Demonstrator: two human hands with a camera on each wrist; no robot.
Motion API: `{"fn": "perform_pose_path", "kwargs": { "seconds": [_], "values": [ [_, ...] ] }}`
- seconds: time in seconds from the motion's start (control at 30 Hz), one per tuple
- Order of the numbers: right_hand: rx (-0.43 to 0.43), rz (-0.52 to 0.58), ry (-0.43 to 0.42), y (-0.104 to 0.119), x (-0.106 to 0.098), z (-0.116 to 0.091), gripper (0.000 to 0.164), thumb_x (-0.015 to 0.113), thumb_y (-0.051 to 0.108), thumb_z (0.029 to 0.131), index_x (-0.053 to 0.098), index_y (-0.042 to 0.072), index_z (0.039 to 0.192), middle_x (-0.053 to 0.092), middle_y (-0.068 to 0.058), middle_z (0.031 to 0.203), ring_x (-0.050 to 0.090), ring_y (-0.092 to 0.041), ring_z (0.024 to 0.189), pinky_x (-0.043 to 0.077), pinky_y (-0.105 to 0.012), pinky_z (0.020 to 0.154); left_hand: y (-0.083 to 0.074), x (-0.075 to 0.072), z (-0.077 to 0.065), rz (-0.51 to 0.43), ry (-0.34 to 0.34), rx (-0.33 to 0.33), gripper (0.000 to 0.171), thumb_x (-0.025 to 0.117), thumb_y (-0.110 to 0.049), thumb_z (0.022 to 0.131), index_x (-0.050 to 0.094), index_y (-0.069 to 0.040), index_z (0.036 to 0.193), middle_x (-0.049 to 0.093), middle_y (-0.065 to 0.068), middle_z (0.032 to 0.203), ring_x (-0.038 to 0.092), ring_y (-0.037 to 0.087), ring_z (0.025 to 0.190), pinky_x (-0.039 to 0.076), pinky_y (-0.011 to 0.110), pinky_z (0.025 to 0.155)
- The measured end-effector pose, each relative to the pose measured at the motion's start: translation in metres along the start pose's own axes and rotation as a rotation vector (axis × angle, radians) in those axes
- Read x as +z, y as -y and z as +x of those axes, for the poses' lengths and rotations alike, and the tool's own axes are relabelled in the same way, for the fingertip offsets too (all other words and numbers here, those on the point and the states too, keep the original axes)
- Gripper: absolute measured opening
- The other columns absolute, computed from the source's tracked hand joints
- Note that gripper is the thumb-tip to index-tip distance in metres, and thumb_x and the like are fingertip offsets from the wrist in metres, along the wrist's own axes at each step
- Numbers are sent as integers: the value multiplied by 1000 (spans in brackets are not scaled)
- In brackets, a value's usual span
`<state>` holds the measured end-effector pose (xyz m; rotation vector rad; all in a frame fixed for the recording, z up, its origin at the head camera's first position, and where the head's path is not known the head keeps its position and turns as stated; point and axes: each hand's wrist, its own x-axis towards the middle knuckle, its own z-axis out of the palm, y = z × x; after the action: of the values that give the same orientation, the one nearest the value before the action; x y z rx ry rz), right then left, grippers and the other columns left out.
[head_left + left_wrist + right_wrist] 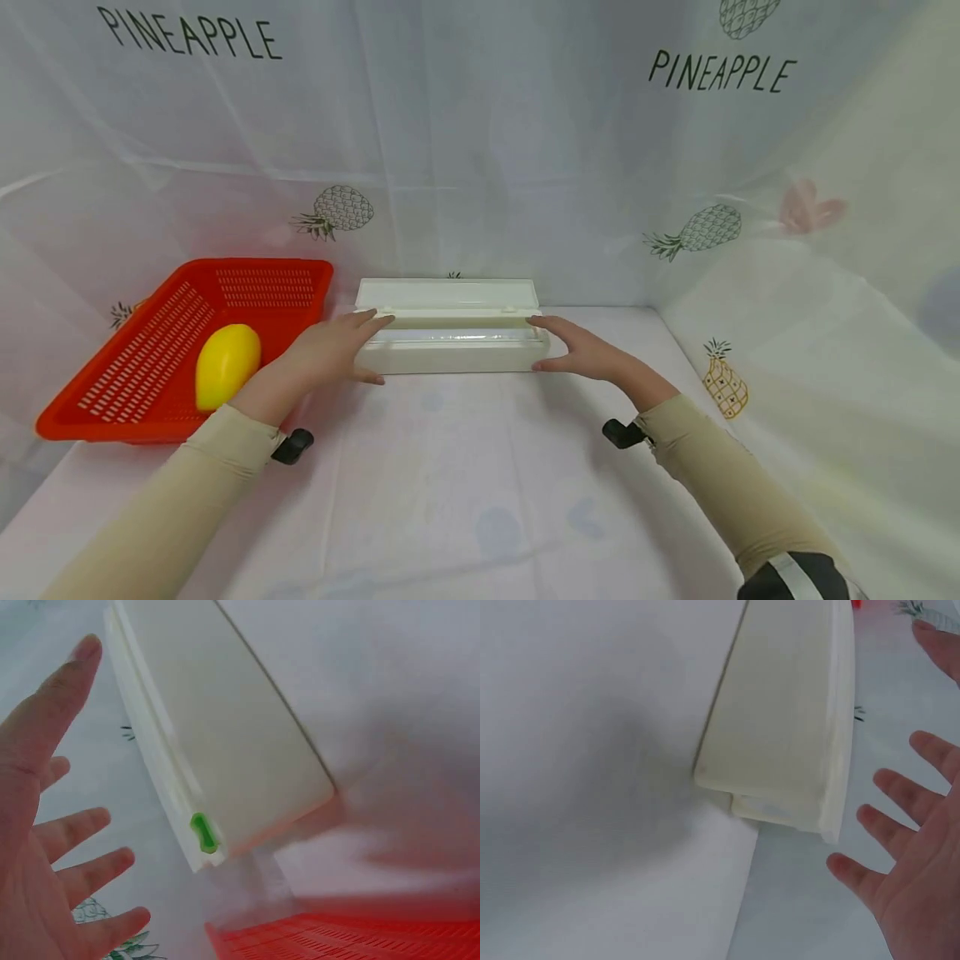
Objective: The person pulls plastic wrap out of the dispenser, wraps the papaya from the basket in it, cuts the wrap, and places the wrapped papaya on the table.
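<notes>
The left hand (330,350) is held with its thumb and fingers spread apart and nearly straight, curled round nothing, at the left end of a long, narrow, off-white plastic box with rounded corners (450,360). The right hand (588,350), likewise spread with thumb and fingers apart, faces the box's right end; from overhead, contact at the fingertips is hard to judge, but both wrist views show gaps between fingers and box. The box sits on a white cloth-covered table (450,483), near its back edge, lengthwise between the hands. Its smooth, slightly glossy off-white lid (447,293) is raised along the rear, and a shiny, pale strip (450,335) shows in the trough, perhaps clear film. A small, waisted, translucent green plastic piece (203,832) is at the box's left end. Beige sleeves (165,500) cover both forearms, with a black device (292,447) at each cuff. Just left of the left hand, a red plastic basket with slotted walls (150,375) holds a smooth yellow mango-shaped fruit (227,365). Behind everything hangs a whitish curtain (480,125) printed with dark outlined pineapples and a golden one at right; "PINEAPPLE" reads in dark, hand-drawn capitals at upper left (189,33) and again at upper right (722,72).
</notes>
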<state>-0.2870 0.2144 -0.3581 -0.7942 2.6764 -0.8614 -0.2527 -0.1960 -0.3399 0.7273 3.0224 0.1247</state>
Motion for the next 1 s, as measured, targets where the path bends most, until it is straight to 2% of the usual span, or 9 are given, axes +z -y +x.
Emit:
{"fn": "perform_pose_path", "kwargs": {
  "seconds": [0.17,0.33,0.47,0.63,0.77,0.9,1.0],
  "values": [
    [29,7,13,2,-9,20,75,74,37,85,40,16,149,32,-10,154,28,-31,141,29,-56,109,4,-8,10,-94,55,-51,91,83,-40,75,38,-19,150,48,16,142,49,36,121,45,59,93],
    [-9,37,51,2,-15,41,63,76,26,85,51,10,141,46,-11,144,38,-31,134,32,-54,108,8,-13,17,-110,94,-42,86,81,-38,78,39,-16,150,48,19,142,49,38,122,43,59,96],
    [-26,46,109,-1,-16,57,44,76,18,84,64,6,124,54,-10,135,43,-30,129,35,-51,106,8,-16,22,-128,118,-37,83,80,-35,80,40,-14,149,47,19,143,46,38,126,40,58,100],
    [31,5,153,-5,-17,72,21,77,18,82,73,12,103,58,-5,131,47,-26,126,42,-47,100,8,-18,27,-156,154,-46,82,79,-34,81,40,-13,149,47,19,143,44,38,128,38,57,102],
    [62,-40,174,-8,-15,79,23,78,22,82,75,16,104,60,-3,129,47,-26,127,43,-45,100,11,-17,30,-170,171,-36,80,79,-34,82,40,-13,149,49,18,141,45,38,127,38,57,103],
    [87,-53,185,-10,-13,82,31,78,23,82,74,15,112,62,-3,127,42,-26,133,42,-44,102,16,-15,33,-199,178,-16,78,78,-32,83,41,-12,148,52,18,138,46,37,126,39,56,102],
    [79,-36,163,-11,-14,82,32,78,22,82,74,13,112,64,-3,123,44,-28,131,42,-45,102,20,-15,35,-220,180,-7,76,78,-30,83,41,-11,148,53,19,136,47,37,125,40,55,102]
  ]
}}
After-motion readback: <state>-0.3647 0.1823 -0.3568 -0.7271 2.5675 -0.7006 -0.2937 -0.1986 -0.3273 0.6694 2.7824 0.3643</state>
